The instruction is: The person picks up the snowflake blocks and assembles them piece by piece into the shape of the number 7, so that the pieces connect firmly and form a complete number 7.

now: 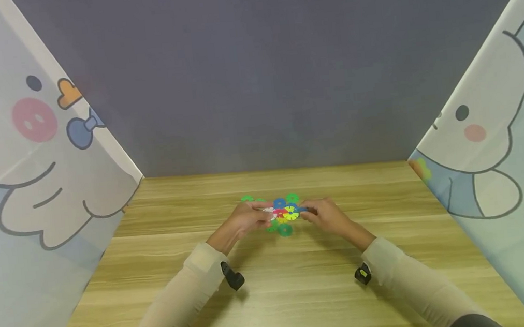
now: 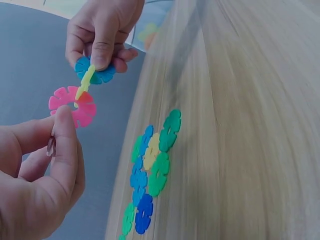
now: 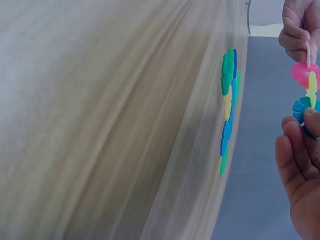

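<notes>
A short chain of notched plastic snowflake discs is held above the table between both hands. My left hand [image 1: 246, 219] pinches its left end, a white snowflake disc [image 1: 270, 213] mostly hidden by the fingers. Beside those fingertips is a pink snowflake disc [image 2: 86, 113]. A yellow snowflake disc [image 2: 85, 82], seen nearly edge-on in the left wrist view, links pink to blue. At the other end, my right hand [image 1: 326, 215] grips a blue snowflake disc [image 2: 104, 75] between thumb and fingers.
Several loose discs lie flat on the wooden table [image 1: 283, 296] below the hands, among them a green disc [image 2: 170, 130], a pale yellow disc [image 2: 151, 151] and a dark blue disc [image 2: 144, 213]. A grey panel [image 1: 255, 81] stands behind; cartoon-printed cloths [image 1: 489, 138] flank the table.
</notes>
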{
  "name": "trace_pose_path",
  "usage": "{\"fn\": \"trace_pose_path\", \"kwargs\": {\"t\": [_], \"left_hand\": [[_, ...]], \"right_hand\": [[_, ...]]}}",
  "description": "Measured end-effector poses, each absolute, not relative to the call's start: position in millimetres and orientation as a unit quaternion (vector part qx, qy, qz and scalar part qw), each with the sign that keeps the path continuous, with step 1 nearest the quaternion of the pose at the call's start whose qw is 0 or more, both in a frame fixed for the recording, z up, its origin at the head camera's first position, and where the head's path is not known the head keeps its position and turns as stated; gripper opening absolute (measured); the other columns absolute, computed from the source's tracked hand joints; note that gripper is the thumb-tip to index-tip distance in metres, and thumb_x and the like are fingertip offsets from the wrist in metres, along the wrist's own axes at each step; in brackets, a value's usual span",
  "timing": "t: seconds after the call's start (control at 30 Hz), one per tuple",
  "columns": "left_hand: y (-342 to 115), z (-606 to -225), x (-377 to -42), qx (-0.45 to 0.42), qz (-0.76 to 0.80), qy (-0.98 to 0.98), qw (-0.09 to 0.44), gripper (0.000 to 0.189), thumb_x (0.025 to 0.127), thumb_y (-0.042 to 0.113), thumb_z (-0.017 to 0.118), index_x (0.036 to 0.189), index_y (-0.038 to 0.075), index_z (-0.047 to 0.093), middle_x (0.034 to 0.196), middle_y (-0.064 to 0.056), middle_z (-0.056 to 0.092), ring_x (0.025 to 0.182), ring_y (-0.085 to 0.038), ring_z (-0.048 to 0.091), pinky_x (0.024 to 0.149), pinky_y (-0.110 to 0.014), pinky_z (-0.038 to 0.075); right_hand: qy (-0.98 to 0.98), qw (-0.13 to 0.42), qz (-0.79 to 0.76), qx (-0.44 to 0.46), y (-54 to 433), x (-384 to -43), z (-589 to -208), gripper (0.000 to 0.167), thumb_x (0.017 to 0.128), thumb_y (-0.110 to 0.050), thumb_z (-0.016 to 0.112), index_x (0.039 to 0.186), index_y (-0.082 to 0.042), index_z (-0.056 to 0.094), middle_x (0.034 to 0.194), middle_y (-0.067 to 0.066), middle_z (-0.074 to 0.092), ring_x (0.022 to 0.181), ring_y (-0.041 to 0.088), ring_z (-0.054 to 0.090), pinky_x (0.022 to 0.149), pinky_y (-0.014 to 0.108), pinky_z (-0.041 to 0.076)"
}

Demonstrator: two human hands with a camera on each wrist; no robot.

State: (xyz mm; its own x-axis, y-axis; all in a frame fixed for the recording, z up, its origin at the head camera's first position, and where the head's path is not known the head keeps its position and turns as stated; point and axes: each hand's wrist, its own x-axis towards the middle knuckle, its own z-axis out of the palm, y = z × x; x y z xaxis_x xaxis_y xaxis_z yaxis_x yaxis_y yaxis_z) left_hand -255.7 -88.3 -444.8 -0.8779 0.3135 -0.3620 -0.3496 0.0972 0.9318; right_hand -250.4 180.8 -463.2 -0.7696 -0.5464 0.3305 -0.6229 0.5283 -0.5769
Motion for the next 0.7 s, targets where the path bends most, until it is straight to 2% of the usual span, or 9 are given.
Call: {"fn": "trace_pose_path", "kwargs": {"t": [0.1,0.2,0.27,0.33,0.43,0.5,0.57,0.7], "left_hand": [[-88,-444,-256,-0.021,0.674,0.696,0.249,0.048,0.094,0.0,0.07,0.141,0.0,0.059,0.108,-0.015,0.074,0.074,-0.012,0.071,0.073,-0.024,0.063],[-90,-445,-256,-0.006,0.67,0.697,0.255,0.049,0.094,0.0,0.069,0.142,-0.001,0.057,0.131,-0.02,0.066,0.09,-0.018,0.074,0.078,-0.025,0.063],[-94,-445,-256,0.008,0.664,0.7,0.26,0.049,0.095,0.0,0.068,0.143,-0.002,0.055,0.139,-0.022,0.061,0.099,-0.022,0.073,0.081,-0.026,0.063],[-97,-445,-255,0.019,0.658,0.706,0.262,0.049,0.096,0.0,0.067,0.144,-0.002,0.055,0.136,-0.021,0.061,0.099,-0.022,0.073,0.084,-0.027,0.062],[-101,-443,-254,0.031,0.649,0.716,0.254,0.048,0.097,0.001,0.067,0.143,0.0,0.056,0.119,-0.018,0.062,0.092,-0.019,0.071,0.089,-0.031,0.062],[-102,-442,-254,0.047,0.639,0.73,0.239,0.048,0.097,0.005,0.068,0.143,0.0,0.056,0.114,-0.015,0.061,0.092,-0.023,0.071,0.094,-0.036,0.061],[-101,-441,-254,0.07,0.62,0.748,0.227,0.049,0.098,0.01,0.069,0.144,0.001,0.055,0.117,-0.015,0.061,0.101,-0.029,0.071,0.099,-0.043,0.059],[-97,-442,-254,0.119,0.547,0.806,0.192,0.052,0.097,0.022,0.072,0.145,0.006,0.056,0.131,-0.015,0.061,0.112,-0.03,0.067,0.099,-0.046,0.058]], "right_hand": [[-0.871,0.069,0.344,0.345,180,-250,-465,0.004,0.096,-0.007,0.069,0.098,-0.007,0.073,0.075,0.009,0.073,0.058,-0.003,0.049,0.054,0.019,0.048],[-0.875,0.077,0.325,0.351,179,-249,-464,0.004,0.096,-0.009,0.069,0.095,-0.007,0.073,0.069,0.001,0.067,0.057,-0.004,0.044,0.053,0.018,0.045],[-0.878,0.073,0.315,0.353,177,-249,-461,0.005,0.097,-0.011,0.069,0.095,-0.009,0.073,0.066,-0.005,0.061,0.056,-0.003,0.041,0.052,0.018,0.043],[-0.881,0.065,0.311,0.35,175,-249,-457,0.007,0.099,-0.013,0.068,0.096,-0.01,0.073,0.065,-0.009,0.057,0.055,-0.002,0.039,0.052,0.018,0.041],[-0.885,0.063,0.304,0.348,172,-251,-452,0.008,0.1,-0.015,0.066,0.097,-0.01,0.072,0.064,-0.01,0.052,0.054,0.0,0.036,0.052,0.019,0.038],[-0.888,0.065,0.3,0.344,170,-252,-450,0.008,0.1,-0.015,0.066,0.097,-0.01,0.071,0.063,-0.01,0.05,0.054,0.0,0.035,0.052,0.019,0.037],[-0.891,0.065,0.297,0.338,170,-252,-449,0.007,0.099,-0.015,0.067,0.097,-0.009,0.071,0.062,-0.01,0.05,0.053,0.0,0.034,0.052,0.018,0.036],[-0.893,0.061,0.304,0.327,168,-252,-452,0.007,0.098,-0.015,0.068,0.097,-0.009,0.072,0.063,-0.009,0.055,0.053,-0.001,0.037,0.05,0.017,0.037]]}}
